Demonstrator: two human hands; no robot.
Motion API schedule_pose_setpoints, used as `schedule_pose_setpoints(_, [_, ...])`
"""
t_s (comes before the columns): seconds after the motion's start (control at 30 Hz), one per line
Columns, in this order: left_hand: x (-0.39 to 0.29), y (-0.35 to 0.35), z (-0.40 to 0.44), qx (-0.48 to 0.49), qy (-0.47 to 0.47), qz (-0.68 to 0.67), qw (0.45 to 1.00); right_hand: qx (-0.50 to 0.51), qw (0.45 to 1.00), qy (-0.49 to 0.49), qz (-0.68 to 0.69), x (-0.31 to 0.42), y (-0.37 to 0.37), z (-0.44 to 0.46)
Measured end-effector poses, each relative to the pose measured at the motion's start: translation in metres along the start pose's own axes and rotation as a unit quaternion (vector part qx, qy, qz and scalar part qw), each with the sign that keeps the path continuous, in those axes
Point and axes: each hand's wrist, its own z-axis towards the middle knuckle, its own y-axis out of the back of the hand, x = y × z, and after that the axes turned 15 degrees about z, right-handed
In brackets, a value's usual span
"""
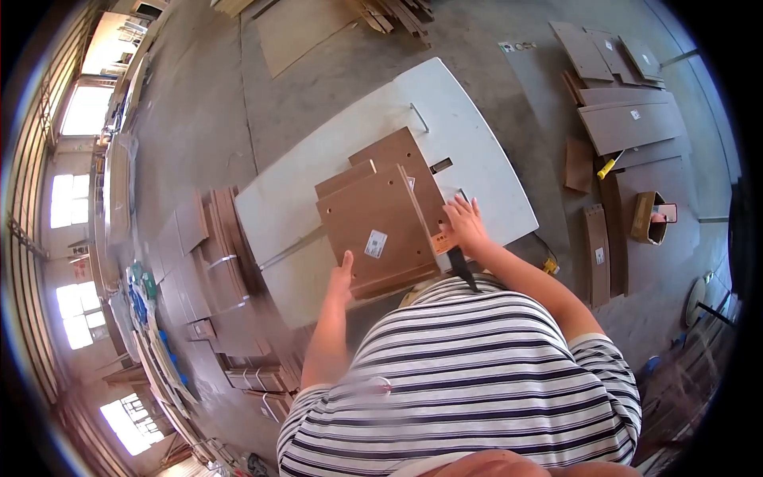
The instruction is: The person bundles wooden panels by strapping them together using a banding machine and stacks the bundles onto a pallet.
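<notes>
A brown board [362,215] with small holes and a white label [376,244] lies in front of me. It rests on other brown boards [393,151] on the white table. My left hand [342,278] is at its near left edge, thumb up against the side, with the other fingers hidden below. On the right, my right hand [467,226] has its fingers stretched out beside the stack's right edge. Close under it are an orange label [443,242] and a dark, pointed, strap-like piece [461,266] hanging towards my shirt.
The white table [485,151] has metal handles and a dark slot. Brown boards are stacked on the floor at left [222,246] and right [632,123]. A cardboard box [650,219] and a yellow-handled tool [608,167] sit at right. A yellow plug-like item [550,265] lies by a cord.
</notes>
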Motion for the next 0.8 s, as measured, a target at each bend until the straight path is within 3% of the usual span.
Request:
schedule_pose_setpoints(0.07, [0.012, 0.020, -0.011, -0.061, 0.043, 0.042, 0.996, -0.042, 0.999, 0.026, -0.007, -0.006, 0.010, -0.005])
schedule_pose_setpoints(0.2, [0.060, 0.068, -0.017, -0.093, 0.069, 0.052, 0.992, -0.003, 1.000, 0.014, 0.001, -0.006, 0.019, 0.003])
schedule_pose_setpoints(0.27, [0.044, 0.070, -0.043, -0.169, 0.080, 0.048, 0.981, -0.002, 1.000, 0.023, -0.017, -0.003, 0.013, 0.005])
schedule_pose_setpoints(0.37, [0.025, 0.074, -0.061, -0.206, 0.079, 0.042, 0.974, 0.021, 0.999, 0.024, -0.028, 0.007, 0.010, 0.009])
schedule_pose_setpoints(0.4, [0.028, 0.081, -0.062, -0.224, 0.075, 0.041, 0.971, 0.028, 0.999, -0.025, 0.035, -0.003, 0.003, 0.010])
schedule_pose_setpoints(0.47, [0.022, 0.087, -0.063, -0.212, 0.088, 0.034, 0.973, 0.038, 0.992, -0.075, 0.095, -0.017, -0.005, 0.008])
schedule_pose_setpoints(0.57, [0.027, 0.101, -0.045, -0.221, 0.091, 0.064, 0.969, 0.084, 0.993, -0.016, 0.081, -0.025, -0.007, 0.003])
schedule_pose_setpoints(0.67, [0.035, 0.111, -0.028, -0.218, 0.026, 0.083, 0.972, 0.049, 0.997, 0.055, 0.018, -0.014, -0.007, -0.003])
schedule_pose_setpoints(0.8, [0.024, 0.112, -0.007, -0.181, 0.038, 0.115, 0.976, 0.064, 0.996, 0.007, -0.053, -0.004, -0.008, -0.007])
